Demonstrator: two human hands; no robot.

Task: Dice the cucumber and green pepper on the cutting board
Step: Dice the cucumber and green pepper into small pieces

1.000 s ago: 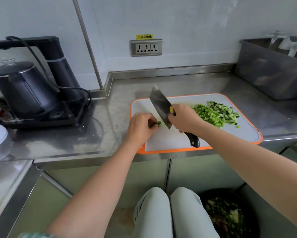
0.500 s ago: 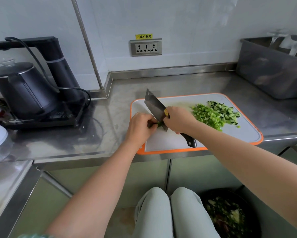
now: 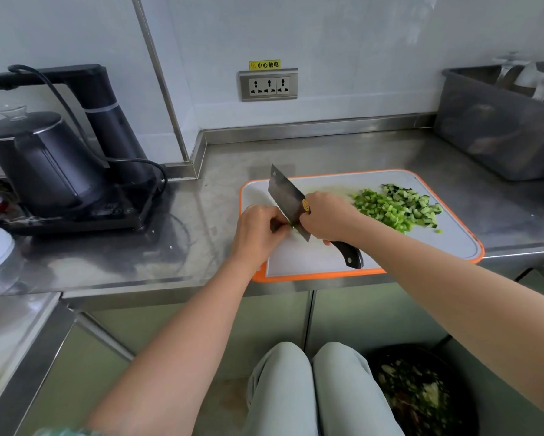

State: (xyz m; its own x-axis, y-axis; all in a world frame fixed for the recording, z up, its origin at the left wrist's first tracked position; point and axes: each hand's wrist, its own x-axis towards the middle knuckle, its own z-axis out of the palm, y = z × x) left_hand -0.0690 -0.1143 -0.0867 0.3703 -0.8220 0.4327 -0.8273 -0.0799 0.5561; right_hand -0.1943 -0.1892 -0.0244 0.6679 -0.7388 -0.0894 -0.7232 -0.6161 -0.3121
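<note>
Gripping a broad steel cleaver (image 3: 288,199), right hand (image 3: 330,218), orange-rimmed board (image 3: 453,247).

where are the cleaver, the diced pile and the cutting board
cleaver (image 3: 284,196): head view, flat of the blade
diced pile (image 3: 396,209): head view, middle of the heap
cutting board (image 3: 450,245): head view, bare surface near its right end

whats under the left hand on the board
A green sliver peeks out at the fingertips of the left hand, against the cleaver blade. The hand covers the rest, so how much remains is hidden.
</note>
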